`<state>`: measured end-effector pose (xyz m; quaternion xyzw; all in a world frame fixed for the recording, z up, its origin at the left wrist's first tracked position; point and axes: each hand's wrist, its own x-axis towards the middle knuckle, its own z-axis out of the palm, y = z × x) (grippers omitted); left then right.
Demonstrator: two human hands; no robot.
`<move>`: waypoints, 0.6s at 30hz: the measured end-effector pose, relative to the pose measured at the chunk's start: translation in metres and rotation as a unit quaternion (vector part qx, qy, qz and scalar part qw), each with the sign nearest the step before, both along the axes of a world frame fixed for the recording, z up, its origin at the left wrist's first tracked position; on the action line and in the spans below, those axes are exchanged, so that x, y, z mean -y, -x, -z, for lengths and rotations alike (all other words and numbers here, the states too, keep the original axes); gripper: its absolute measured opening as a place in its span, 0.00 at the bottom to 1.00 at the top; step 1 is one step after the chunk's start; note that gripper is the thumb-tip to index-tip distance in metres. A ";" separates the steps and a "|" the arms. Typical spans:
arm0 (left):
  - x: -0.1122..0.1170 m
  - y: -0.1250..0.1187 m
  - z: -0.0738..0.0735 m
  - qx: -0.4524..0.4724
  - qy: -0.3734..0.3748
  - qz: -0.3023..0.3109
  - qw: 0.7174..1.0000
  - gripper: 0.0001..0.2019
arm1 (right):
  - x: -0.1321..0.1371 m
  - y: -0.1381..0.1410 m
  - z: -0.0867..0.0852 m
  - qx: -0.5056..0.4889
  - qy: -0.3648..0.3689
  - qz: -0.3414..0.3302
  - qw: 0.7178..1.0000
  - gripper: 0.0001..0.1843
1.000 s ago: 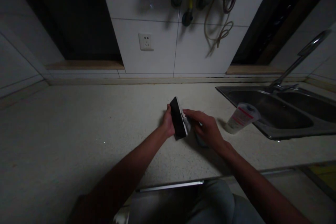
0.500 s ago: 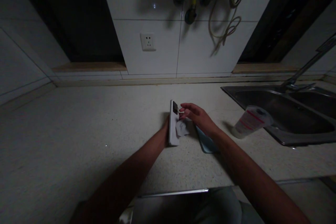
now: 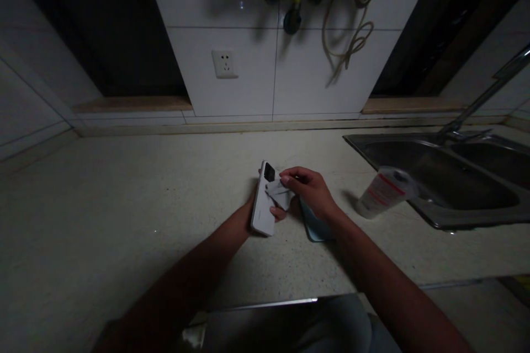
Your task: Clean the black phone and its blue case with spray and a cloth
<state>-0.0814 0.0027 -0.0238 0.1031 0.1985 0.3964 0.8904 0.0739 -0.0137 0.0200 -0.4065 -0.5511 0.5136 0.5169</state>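
Observation:
My left hand (image 3: 276,213) grips a white phone (image 3: 262,205) from underneath, its back with the dark camera block facing up, just above the pale counter (image 3: 124,204). My right hand (image 3: 311,192) is closed in a pinch on a small grey wipe (image 3: 278,193) pressed against the phone's back near the camera. A light blue phone case (image 3: 313,225) lies flat on the counter under my right wrist, partly hidden by it.
A clear plastic cup with a red label (image 3: 383,192) lies on its side next to the steel sink (image 3: 439,174) at the right, faucet above. A wall socket (image 3: 224,63), hanging utensils (image 3: 292,16) and a coiled cord (image 3: 351,38) are on the tiled wall.
The phone has been turned from dark screen side to white back side up. My right hand picked up the grey wipe and now presses it on the phone's back.

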 end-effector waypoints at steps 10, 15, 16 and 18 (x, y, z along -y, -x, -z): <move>0.016 -0.008 -0.041 -0.083 -0.010 0.134 0.987 0.41 | 0.005 0.005 0.003 -0.066 0.043 0.031 0.996 0.25; 0.017 -0.003 -0.041 -0.092 -0.037 0.157 0.983 0.40 | 0.002 0.004 0.012 0.051 -0.123 0.063 0.989 0.22; 0.017 -0.001 -0.040 -0.088 -0.044 0.169 0.981 0.40 | 0.001 0.003 0.012 0.084 -0.155 0.066 0.982 0.22; 0.015 0.002 -0.034 -0.077 -0.048 0.196 0.976 0.39 | -0.001 0.002 0.013 0.141 -0.208 0.067 0.966 0.21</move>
